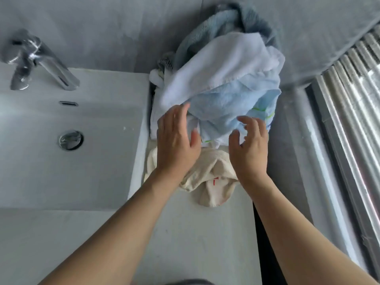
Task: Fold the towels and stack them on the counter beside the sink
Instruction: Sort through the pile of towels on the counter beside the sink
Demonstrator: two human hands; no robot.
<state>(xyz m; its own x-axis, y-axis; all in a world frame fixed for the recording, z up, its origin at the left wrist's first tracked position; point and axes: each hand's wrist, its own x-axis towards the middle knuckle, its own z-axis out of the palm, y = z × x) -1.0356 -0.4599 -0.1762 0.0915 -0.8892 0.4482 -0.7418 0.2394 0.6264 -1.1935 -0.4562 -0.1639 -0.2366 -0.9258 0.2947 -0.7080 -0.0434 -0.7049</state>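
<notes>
Presently the left hand [176, 138] and right hand [249, 145] hover with fingers spread, grasping nothing, over the unfolded heap of white and pale blue terry towels [222, 87] on the grey desk [185, 233] beside the white sink [67, 128]. Advised: lift one towel clear, by its corners.

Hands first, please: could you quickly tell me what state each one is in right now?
Left hand: open, fingers straight, over the towel pile, holding nothing.
Right hand: open, fingers loosely curved, holding nothing.
</notes>
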